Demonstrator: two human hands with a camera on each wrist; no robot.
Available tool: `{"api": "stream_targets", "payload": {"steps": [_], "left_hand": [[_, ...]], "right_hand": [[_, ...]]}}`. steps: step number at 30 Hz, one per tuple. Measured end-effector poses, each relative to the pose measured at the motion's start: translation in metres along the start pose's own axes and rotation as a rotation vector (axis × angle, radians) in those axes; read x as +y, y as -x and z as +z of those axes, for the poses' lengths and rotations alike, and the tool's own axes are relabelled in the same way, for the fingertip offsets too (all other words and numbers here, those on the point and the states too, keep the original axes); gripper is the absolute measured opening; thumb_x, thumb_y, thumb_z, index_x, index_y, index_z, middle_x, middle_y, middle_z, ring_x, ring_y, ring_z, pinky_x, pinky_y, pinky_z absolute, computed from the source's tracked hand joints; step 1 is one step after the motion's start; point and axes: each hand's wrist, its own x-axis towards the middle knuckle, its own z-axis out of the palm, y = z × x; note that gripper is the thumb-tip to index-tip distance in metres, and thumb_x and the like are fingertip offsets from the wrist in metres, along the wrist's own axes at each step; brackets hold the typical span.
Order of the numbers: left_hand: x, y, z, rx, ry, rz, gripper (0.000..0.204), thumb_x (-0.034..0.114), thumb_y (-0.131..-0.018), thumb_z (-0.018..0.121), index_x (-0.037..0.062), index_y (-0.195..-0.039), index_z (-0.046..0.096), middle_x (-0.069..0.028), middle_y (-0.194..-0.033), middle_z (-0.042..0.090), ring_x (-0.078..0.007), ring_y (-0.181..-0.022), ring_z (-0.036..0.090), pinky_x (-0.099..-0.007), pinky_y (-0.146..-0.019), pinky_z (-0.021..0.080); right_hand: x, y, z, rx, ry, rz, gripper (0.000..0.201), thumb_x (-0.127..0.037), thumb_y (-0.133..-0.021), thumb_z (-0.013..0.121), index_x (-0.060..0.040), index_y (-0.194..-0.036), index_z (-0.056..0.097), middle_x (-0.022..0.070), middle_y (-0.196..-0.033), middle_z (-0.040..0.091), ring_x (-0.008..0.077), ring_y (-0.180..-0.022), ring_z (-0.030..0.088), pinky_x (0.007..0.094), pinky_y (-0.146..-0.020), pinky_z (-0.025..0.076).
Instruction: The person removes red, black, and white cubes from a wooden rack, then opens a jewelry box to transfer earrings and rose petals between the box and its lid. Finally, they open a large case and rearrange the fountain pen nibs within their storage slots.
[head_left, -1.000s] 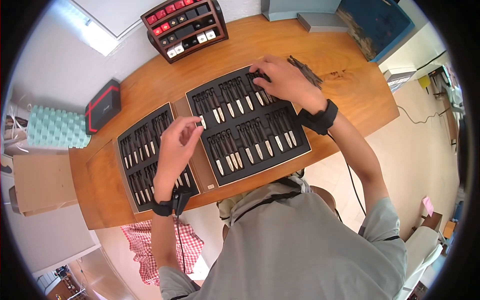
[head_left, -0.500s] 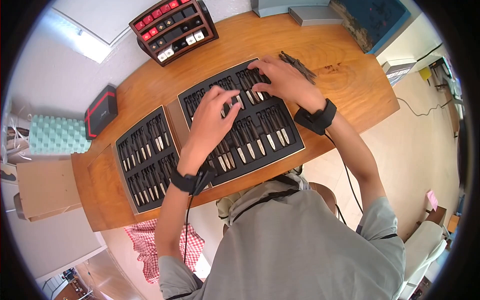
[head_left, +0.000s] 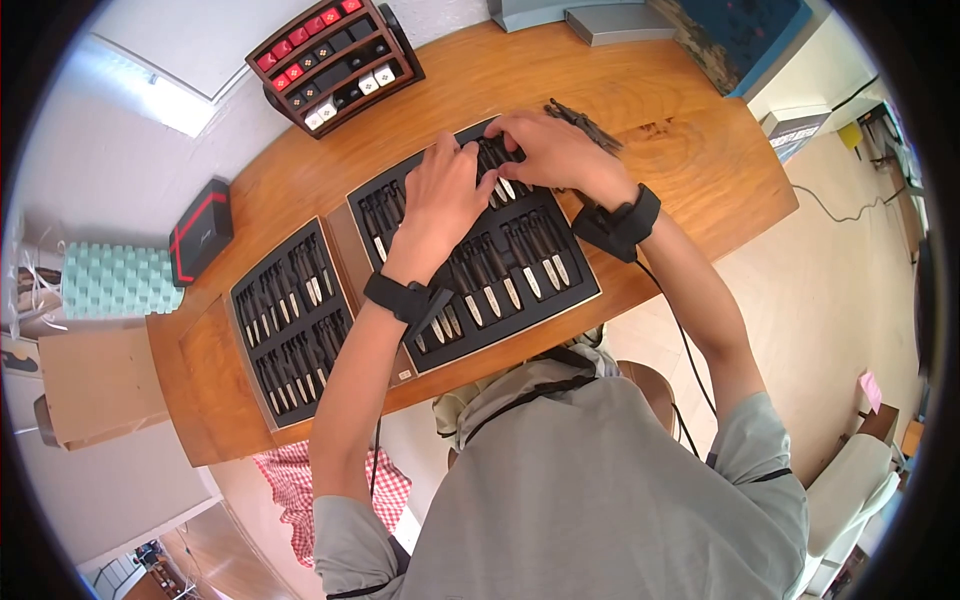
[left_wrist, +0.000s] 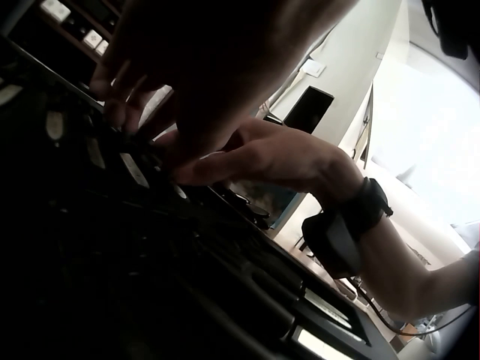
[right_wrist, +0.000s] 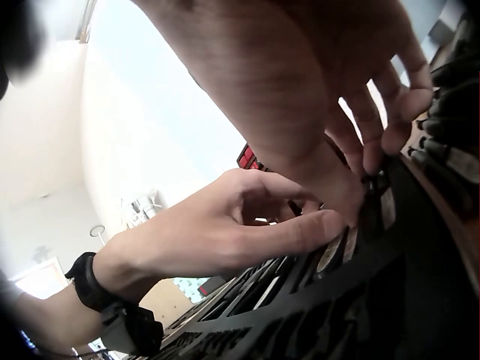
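Folding knives (head_left: 500, 180) in the far row of the nearer black tray (head_left: 585, 285), toward its one-o'clock corner, under both sets of fingertips. Left hand (head_left: 440, 200) laid palm-down over the tray from seven o'clock, fingers curled down onto the knives; right hand (head_left: 555, 150) meeting it from three o'clock, fingers bent onto the same few slots. Exact grip unclear from the head view: fingertips hidden against the dark handles. Right-wrist view closer: left thumb (right_wrist: 300, 232) pressed flat along a pale blade (right_wrist: 330, 255), fingers arched above it, right fingertips (right_wrist: 394, 139) hooked down beside a slot. Probably a pinch by the left hand with the right steadying or seating a neighbouring piece, judged only; cannot tell for certain whether either hand has a knife lifted free. Left-wrist view too dark to settle it.

Outward from there: knives lying in parallel slots, blades pale, handles dark, angled alike so each sits snug in its recess. Second, matching tray (head_left: 258, 390) at nine o'clock of the first, also full, untouched. Loose bundle of dark knives (head_left: 585, 125) on the wooden table (head_left: 700, 170) just beyond the right hand, near at hand for reaching. Stepped wooden display rack (head_left: 335, 60) with red, black and white boxes at eleven o'clock. Black case with red stripe (head_left: 200, 230) at the table's ten-o'clock edge. Black wrist straps (head_left: 615, 225) on both forearms, cables trailing.
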Motion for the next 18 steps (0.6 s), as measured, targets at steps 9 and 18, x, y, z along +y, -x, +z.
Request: {"api": "stream_targets", "payload": {"steps": [9,18], "left_hand": [[-0.003,-0.007,-0.001,-0.066,0.025,-0.028,0.052,0.037,-0.094,0.073,0.0019,-0.130,0.061,-0.0174,-0.121,0.062,-0.0372,-0.116,0.063,-0.0472,-0.093,0.053],[-0.013,-0.003,0.007,0.021,0.289,-0.049,0.051,0.027,-0.089,0.080,0.0040,-0.126,0.054,-0.0152,-0.113,0.064,-0.0310,-0.103,0.066,-0.0413,-0.087,0.052]], "right_hand": [[0.002,-0.003,0.002,0.011,-0.026,-0.004,0.050,-0.017,-0.081,0.076,-0.0061,-0.128,0.065,0.0099,-0.100,0.067,0.0288,-0.095,0.066,0.0389,-0.083,0.053],[-0.011,-0.002,-0.001,0.043,-0.020,0.010,0.052,-0.017,-0.074,0.082,-0.0046,-0.122,0.066,0.0092,-0.087,0.067,0.0290,-0.086,0.067,0.0397,-0.076,0.052]]}}
